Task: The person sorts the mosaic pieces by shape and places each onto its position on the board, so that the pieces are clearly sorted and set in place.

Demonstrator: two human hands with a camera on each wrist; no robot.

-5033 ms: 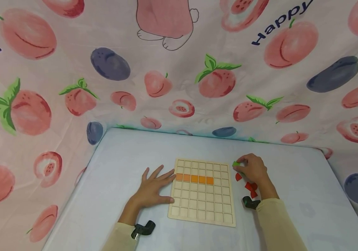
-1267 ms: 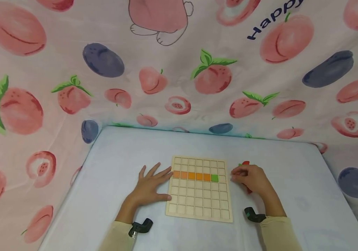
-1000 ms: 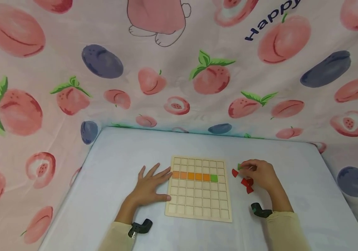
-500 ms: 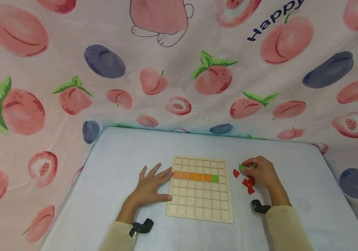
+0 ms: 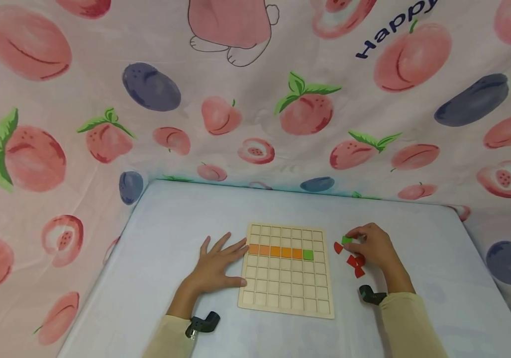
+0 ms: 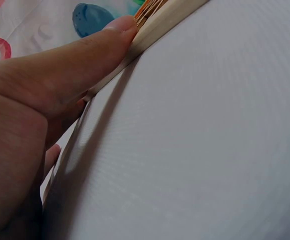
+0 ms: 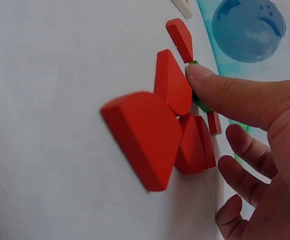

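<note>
A square wooden grid board [image 5: 282, 298] lies on the white table. One row of it holds several orange tiles [image 5: 275, 251], two of them paler, then a green square tile [image 5: 308, 255]. Along the board's left edge rests my left hand [image 5: 212, 271], fingers spread; in the left wrist view its thumb [image 6: 80, 60] touches the wooden edge [image 6: 157, 32]. Right of the board, my right hand [image 5: 371, 243] pinches a second green block [image 5: 347, 240] between thumb and index finger. That green block [image 7: 203, 105] is mostly behind the thumb in the right wrist view.
Several red wedge-shaped blocks [image 5: 352, 261] lie beside and below my right hand; close up, one red wedge [image 7: 145, 135] stands nearest the camera. A fruit-print cloth [image 5: 255, 114] hangs behind the table [image 5: 192, 209]. Black wrist cameras [image 5: 206, 323] sit on both wrists.
A green tile, held in my right hand 5 seconds ago, now sits after the orange ones. My right hand has moved back to the loose pieces and pinches another green block. The left stays put.
</note>
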